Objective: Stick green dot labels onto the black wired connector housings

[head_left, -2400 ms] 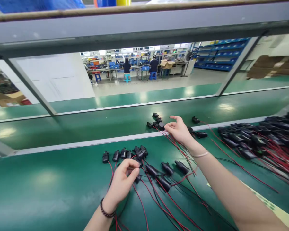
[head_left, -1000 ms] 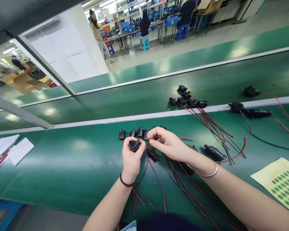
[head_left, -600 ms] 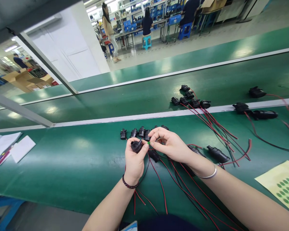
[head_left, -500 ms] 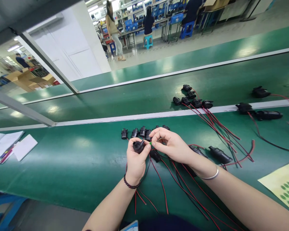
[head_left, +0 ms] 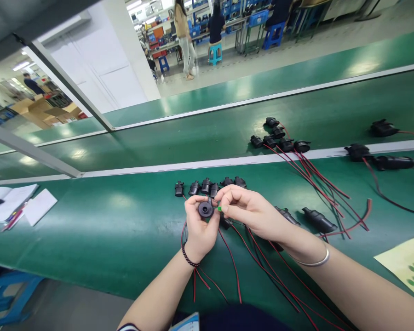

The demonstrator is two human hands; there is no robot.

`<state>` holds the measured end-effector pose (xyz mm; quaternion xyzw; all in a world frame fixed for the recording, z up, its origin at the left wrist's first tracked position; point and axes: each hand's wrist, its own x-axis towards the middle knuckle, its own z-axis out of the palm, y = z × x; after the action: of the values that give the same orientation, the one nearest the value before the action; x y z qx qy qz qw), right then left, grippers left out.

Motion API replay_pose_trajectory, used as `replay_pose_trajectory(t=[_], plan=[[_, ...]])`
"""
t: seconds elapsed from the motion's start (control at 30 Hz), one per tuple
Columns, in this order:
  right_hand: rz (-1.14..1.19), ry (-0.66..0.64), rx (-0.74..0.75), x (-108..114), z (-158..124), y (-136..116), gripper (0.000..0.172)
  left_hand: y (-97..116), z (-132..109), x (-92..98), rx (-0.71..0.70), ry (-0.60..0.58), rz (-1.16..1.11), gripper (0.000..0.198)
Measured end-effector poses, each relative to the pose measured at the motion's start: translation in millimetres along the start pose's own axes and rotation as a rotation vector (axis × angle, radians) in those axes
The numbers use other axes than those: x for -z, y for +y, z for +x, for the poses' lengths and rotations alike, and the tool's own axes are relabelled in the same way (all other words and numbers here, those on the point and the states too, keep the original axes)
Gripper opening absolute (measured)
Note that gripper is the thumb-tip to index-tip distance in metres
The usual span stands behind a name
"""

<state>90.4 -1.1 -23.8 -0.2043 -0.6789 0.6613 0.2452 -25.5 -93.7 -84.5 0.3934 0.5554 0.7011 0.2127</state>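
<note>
My left hand (head_left: 200,225) is closed round a small black pump (head_left: 205,210), its round face with a central hole turned up toward me. Close beside it, my right hand (head_left: 250,209) pinches a small green sticker (head_left: 220,208) between thumb and forefinger. The sticker is at the pump's right side; whether it touches the pump I cannot tell. Red and black wires (head_left: 232,262) run below and between my hands. Just beyond my fingers stands a row of similar black pumps (head_left: 206,185). Another black pump (head_left: 226,222) lies partly hidden under my right hand.
More wired pumps (head_left: 285,145) sit at the bench divider. Black cylindrical parts (head_left: 319,220) lie right of my right hand. A yellow sheet of green oval stickers (head_left: 405,264) is at the right edge, a notebook (head_left: 15,200) at the left. Co-workers (head_left: 216,27) are in the background.
My left hand has turned the pump so its round face points up at me. My right hand, with the green sticker, has shifted slightly right. The view has moved a little.
</note>
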Motion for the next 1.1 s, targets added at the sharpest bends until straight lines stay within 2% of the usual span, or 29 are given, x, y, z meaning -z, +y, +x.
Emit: replay_pose_trajectory(t=[0.37, 0.67, 1.1], plan=[[0.018, 0.001, -0.015, -8, 0, 6, 0.018, -12, -2, 6.1, -0.201, -0.031, 0.188, 0.027], [-0.002, 0.026, 0.001, -11, 2, 11, 0.017, -16, -2, 5.9, -0.215, -0.017, 0.202, 0.025], [-0.055, 0.065, 0.028, -12, 3, 15, 0.007, -18, -2, 6.6, -0.284, -0.028, 0.255, 0.026]])
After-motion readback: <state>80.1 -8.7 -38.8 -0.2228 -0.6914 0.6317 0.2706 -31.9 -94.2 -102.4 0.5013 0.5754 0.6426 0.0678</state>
